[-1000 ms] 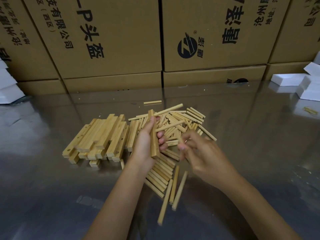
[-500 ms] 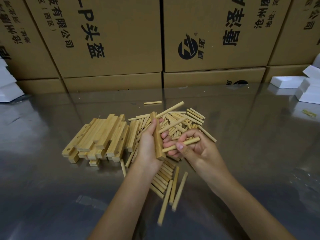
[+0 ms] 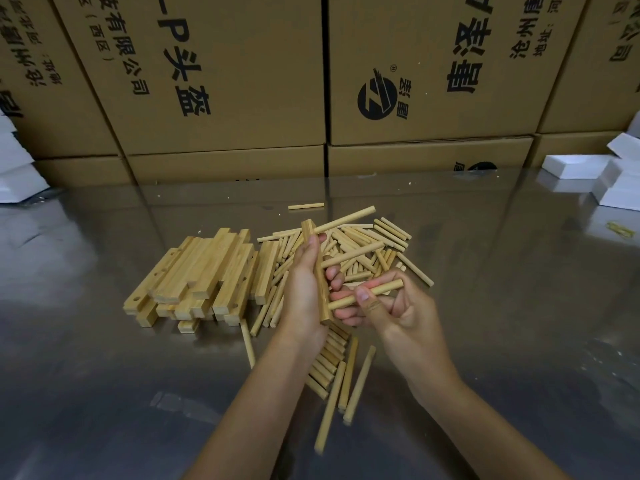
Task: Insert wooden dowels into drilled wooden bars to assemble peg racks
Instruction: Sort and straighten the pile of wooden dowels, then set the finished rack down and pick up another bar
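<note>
1. The left hand (image 3: 304, 289) is gripping a drilled wooden bar (image 3: 317, 271) nearly upright above the table, fingers curled round its far side and thumb lying along the near face.
2. Two dowels are already sticking out of that bar to the right: an upper dowel (image 3: 349, 219) near its top and a middle dowel (image 3: 349, 258) lower down.
3. The right hand (image 3: 391, 313) is pinching a third dowel (image 3: 377, 289) between thumb and curled fingers, its left end meeting the bar's lower part; whether it is seated in a hole cannot be told.
4. A stack of bars (image 3: 204, 275) is lying on the steel table (image 3: 104, 375), just left of the hands, drill holes showing on some faces.
5. A loose pile of dowels (image 3: 377, 237) is spreading behind and beneath the hands, with a few strays (image 3: 332, 396) trailing toward the viewer.
6. Closed cardboard boxes (image 3: 225, 81) are standing stacked along the table's far edge; their contents are hidden.
7. White foam pieces (image 3: 588, 174) are sitting at the far right.
</note>
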The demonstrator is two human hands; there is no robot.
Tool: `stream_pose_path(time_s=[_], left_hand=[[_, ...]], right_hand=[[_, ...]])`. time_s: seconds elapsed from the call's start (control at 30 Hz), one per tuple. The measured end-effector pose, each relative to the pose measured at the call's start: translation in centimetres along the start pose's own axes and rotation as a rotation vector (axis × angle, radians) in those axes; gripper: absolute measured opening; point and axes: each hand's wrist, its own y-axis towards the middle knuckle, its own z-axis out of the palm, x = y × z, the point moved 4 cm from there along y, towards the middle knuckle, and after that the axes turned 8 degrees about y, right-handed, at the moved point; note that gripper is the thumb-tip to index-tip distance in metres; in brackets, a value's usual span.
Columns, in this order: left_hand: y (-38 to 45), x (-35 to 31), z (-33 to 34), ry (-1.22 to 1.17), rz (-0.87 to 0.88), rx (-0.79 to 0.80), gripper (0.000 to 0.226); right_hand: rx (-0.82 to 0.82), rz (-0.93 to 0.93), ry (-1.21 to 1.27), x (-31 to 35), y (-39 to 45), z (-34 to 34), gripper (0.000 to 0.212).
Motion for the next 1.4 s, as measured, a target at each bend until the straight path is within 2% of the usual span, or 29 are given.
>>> stream_pose_path(time_s=[0.23, 0.33, 0.47, 0.57, 0.67, 0.73, 0.8, 0.9, 0.97, 1.13, 1.2, 1.3, 1.4], left_hand=[[0.3, -0.4, -0.3, -0.086, -0.007, -0.003, 0.037], [0.4, -0.2, -0.3, -0.109, -0.003, -0.042, 0.036], [0.2, 0.2, 0.1, -0.136, -0.003, -0.049, 0.039], [0.0, 0.2, 0.4, -0.171, 0.046, 0.016, 0.038], [-0.2, -0.1, 0.8, -0.181, 0.06, 0.1, 0.038], [-0.3, -0.2, 1.0, -0.146, 0.049, 0.158, 0.037], [-0.3, -0.1, 1.1, -0.031, 0.034, 0.195, 0.04], [-0.3, 0.1, 1.3, 0.173, 0.006, 0.226, 0.063], [-0.2, 0.5, 1.3, 0.226, -0.018, 0.223, 0.076], [0.0, 0.5, 0.8, 0.313, -0.001, 0.208, 0.043], [0.0, 0.5, 0.7, 0.335, 0.001, 0.216, 0.036], [0.1, 0.5, 0.5, 0.356, 0.015, 0.2, 0.03], [0.3, 0.4, -0.2, 0.42, 0.055, 0.087, 0.027]], right_hand=[[-0.009, 0.112, 0.104, -0.5, 0.2, 0.3, 0.033], [0.004, 0.143, -0.037, -1.1, -0.2, 0.8, 0.042], [-0.032, 0.135, -0.314, -1.3, -0.3, 0.9, 0.034], [-0.097, 0.167, -0.301, -1.6, 0.3, 0.0, 0.018], [-0.138, 0.177, -0.331, -1.6, 1.0, -1.1, 0.018], [-0.168, 0.146, -0.357, -1.3, 1.6, -1.9, 0.018], [-0.196, 0.069, -0.485, -0.7, 2.1, -2.9, 0.016], [-0.274, -0.057, -0.731, 0.6, 2.8, -5.0, 0.018], [-0.328, -0.058, -0.875, 1.2, 3.2, -7.0, 0.018], [-0.495, 0.136, -1.199, 1.4, 3.8, -13.3, 0.023], [-0.56, 0.21, -1.223, 1.2, 3.7, -14.6, 0.025], [-0.624, 0.198, -1.205, 1.1, 3.6, -15.1, 0.025], [-0.612, 0.189, -1.185, 1.1, 3.5, -15.1, 0.029]])
